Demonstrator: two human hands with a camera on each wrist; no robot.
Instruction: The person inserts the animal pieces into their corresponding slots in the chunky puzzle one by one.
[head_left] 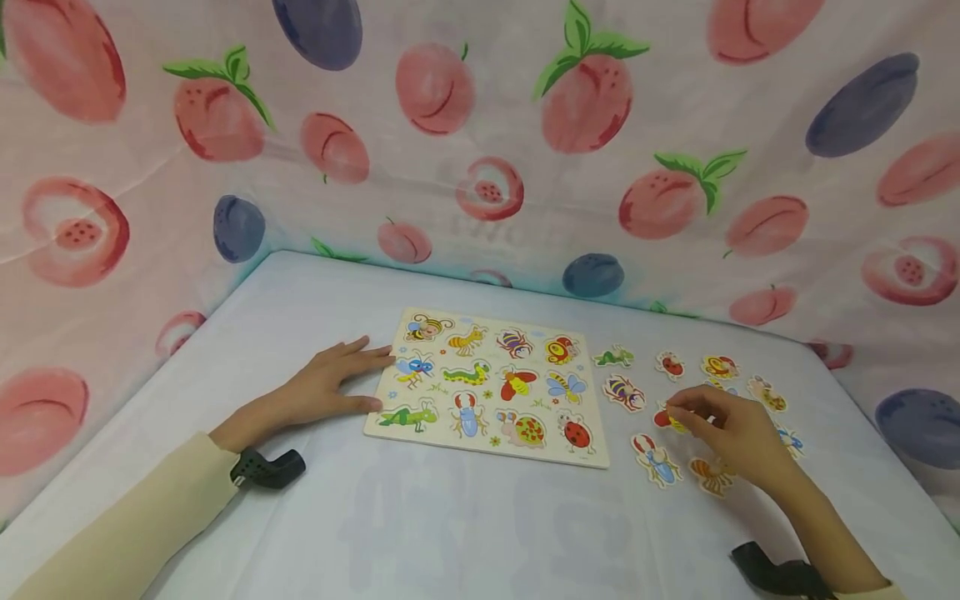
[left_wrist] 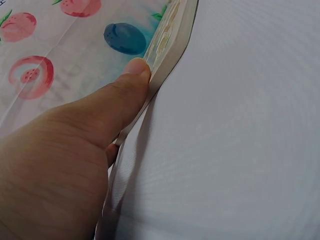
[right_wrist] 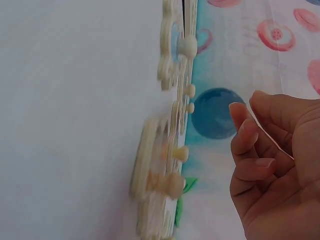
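A wooden puzzle board [head_left: 480, 447] with printed insects lies flat on the table. Spread, fairly straight fingers of my left hand [head_left: 318, 383] rest at its left edge; in the left wrist view the thumb [left_wrist: 120, 100] touches the board's corner. My right hand [head_left: 738, 433] hovers over the loose insect pieces, thumb and fingertips bent loosely with a gap between them and nothing held. Closest below the fingertips is a red-winged insect piece [head_left: 667, 419], partly covered. Nearby lie a blue stag beetle piece [head_left: 657, 461] and a brown-striped insect piece [head_left: 710, 477]. Small knobs [right_wrist: 172, 185] rise from the pieces.
More loose pieces lie right of the board: a grasshopper [head_left: 615, 357], a spider [head_left: 624, 393], a ladybug [head_left: 670, 365] and a snail [head_left: 767, 393]. A fruit-printed cloth [head_left: 517, 237] stands behind the white table [head_left: 450, 525]. Black wrist devices [head_left: 273, 469] sit at both wrists.
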